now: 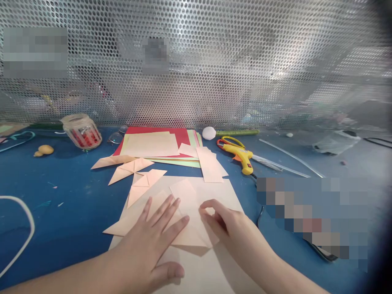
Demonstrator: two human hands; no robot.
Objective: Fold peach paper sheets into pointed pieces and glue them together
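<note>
In the head view, a partly folded piece of pale peach paper [196, 239] lies on a large white sheet [216, 188]. My left hand [153, 237] rests flat across the paper with its fingers spread. At the paper's right edge, my right hand [228, 222] is closed, thumb and index finger pinching that edge. Another peach paper piece [119, 227] with a pointed end shows to the left, partly under my left hand. Beyond it lie several folded peach paper shapes [143, 179] with creased triangles. Peach paper strips [210, 165] overlap the white sheet's far edge.
Coloured sheets [186, 163] are stacked at the back. To the right lie a yellow glue gun [243, 157] and scissors [266, 162]. A jar with red contents [84, 132] stands back left, near a small yellow object [45, 149]. A perforated metal panel [196, 90] closes off the rear.
</note>
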